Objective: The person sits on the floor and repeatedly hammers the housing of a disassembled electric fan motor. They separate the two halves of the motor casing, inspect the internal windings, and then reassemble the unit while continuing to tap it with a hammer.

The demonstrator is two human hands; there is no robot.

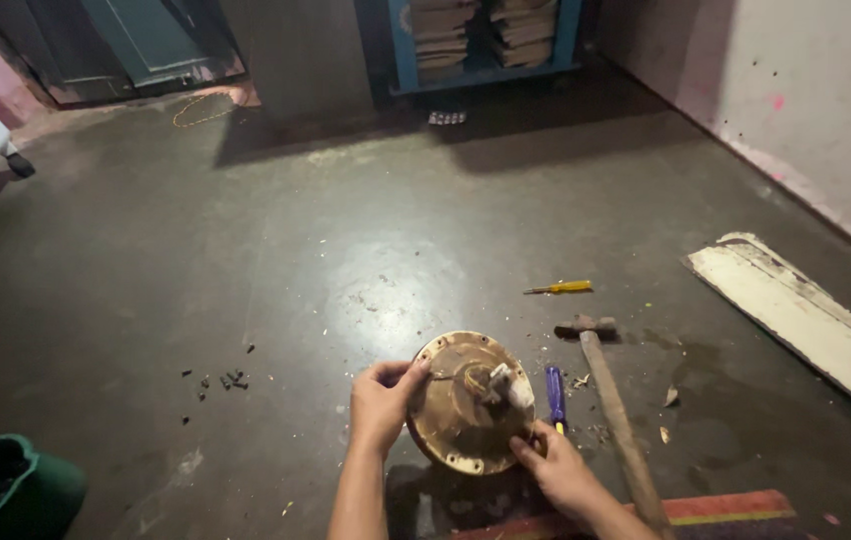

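Note:
I hold a round, rusty brown metal disc (456, 420) tilted up on its edge above the dark floor. It has a short shaft and a white fitting (508, 385) at its centre. My left hand (381, 402) grips the disc's left rim. My right hand (558, 468) grips its lower right rim. Both hands are closed on the disc.
A hammer with a wooden handle (614, 400) lies right of the disc, and a blue-handled screwdriver (555, 394) between them. Farther off lies a yellow-handled screwdriver (561, 288). A white plank (806, 315) sits at right, small screws (231, 380) at left, a green tub (6, 490) bottom left.

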